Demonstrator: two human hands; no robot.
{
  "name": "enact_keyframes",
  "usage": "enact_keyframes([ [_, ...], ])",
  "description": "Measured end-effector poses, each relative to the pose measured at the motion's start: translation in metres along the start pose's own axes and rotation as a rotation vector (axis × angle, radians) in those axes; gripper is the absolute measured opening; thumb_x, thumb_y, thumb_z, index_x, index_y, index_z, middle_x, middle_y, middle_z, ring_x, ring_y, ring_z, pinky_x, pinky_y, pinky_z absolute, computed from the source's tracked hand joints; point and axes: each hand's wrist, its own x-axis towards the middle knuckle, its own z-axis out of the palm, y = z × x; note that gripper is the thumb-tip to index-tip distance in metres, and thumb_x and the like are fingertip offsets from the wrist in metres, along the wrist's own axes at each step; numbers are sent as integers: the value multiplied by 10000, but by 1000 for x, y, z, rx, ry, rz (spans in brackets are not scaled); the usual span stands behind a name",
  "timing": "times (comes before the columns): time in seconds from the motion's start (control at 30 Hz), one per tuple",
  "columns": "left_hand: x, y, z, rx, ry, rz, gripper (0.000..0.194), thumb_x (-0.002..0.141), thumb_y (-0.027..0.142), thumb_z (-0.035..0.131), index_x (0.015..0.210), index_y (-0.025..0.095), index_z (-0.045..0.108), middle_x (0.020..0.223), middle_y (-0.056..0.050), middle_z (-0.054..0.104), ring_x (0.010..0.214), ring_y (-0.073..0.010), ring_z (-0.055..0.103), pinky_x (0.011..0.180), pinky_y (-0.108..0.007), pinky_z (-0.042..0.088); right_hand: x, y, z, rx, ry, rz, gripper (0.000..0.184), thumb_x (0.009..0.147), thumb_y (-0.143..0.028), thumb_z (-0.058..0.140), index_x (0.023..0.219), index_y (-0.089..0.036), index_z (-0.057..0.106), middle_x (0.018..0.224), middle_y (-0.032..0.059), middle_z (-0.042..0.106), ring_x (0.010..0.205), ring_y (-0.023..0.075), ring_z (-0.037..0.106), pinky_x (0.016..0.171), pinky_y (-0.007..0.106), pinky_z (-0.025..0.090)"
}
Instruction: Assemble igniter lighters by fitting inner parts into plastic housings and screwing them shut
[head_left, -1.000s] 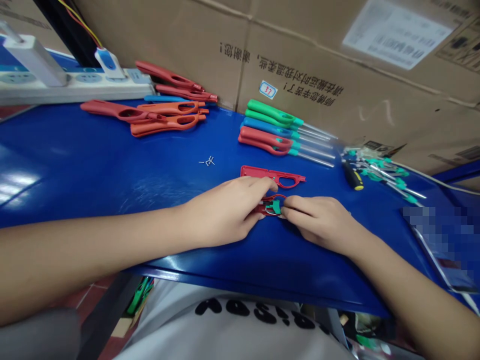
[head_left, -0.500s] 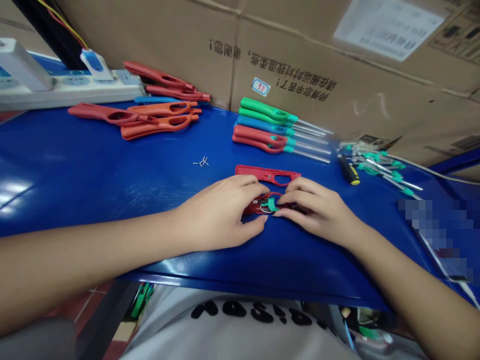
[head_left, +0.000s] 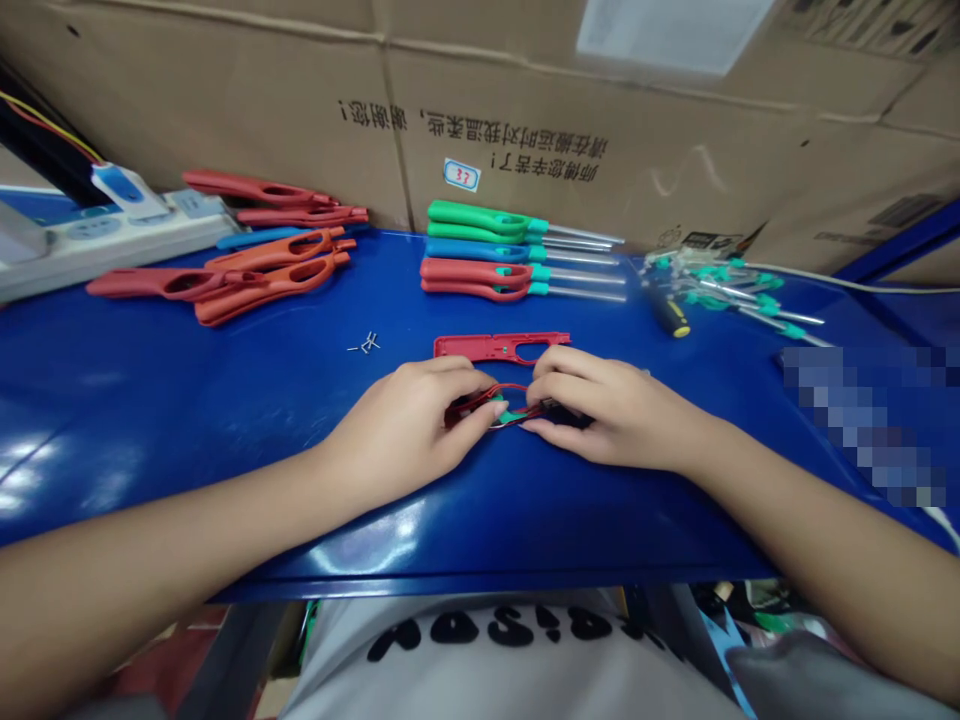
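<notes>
Both hands met mid-table on the blue table [head_left: 150, 400]: left hand [head_left: 409, 425] and right hand [head_left: 611, 410] pinched a red handle shell [head_left: 480, 402] from either end, fingers closed narrow on it, a small teal piece [head_left: 512, 413] and what looked like a thin wire part seated between them. Shell lay flat on the table, just in front of a second, bare red half-shell [head_left: 499, 347]. My read: thin moulded plastic, light, fairly stiff but easy to flex or pop apart; teal insert small and loose, likely to slip out. Best gripped at the shell's edges, close beside the insert, as the fingertips were. Around it: tiny screws [head_left: 366, 344] loose to the left, near; row of finished tools [head_left: 517, 250] with green, blue and red handles behind; pile of orange-red shells [head_left: 255, 270] far left by a power strip [head_left: 97, 240]; a yellow-black screwdriver [head_left: 670, 315] and a heap of teal-tipped metal parts [head_left: 727, 290] to the right. Cardboard box [head_left: 525, 120] walled the back. Nothing crowded the hands; only the spare half-shell sat close.
</notes>
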Motion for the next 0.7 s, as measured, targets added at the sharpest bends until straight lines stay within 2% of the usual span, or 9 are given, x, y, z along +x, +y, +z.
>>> enact_keyframes([
  [0.27,-1,-6,3,139,47,47,336,1004,371,524,1244,213,698,1034,-68,706,914,-223,679,842,-369,549,-2,6,1,66,15,-18,109,969,-241,572,973,-158,643,1023,93,615,905,187,628,789,300,514],
  [0.5,0,-5,1,185,16,15,323,1005,384,512,1210,236,714,1021,-54,676,897,-218,673,804,-364,555,-1,3,-1,110,-9,26,54,918,-180,601,970,-178,615,1027,72,597,856,166,601,717,270,472],
  [0.7,1,-5,0,174,-4,11,309,1007,370,507,1180,237,724,983,-47,651,893,-211,655,790,-354,540,1,1,-1,178,-43,1,71,875,-142,607,925,-191,594,1031,51,583,855,151,588,748,272,451],
])
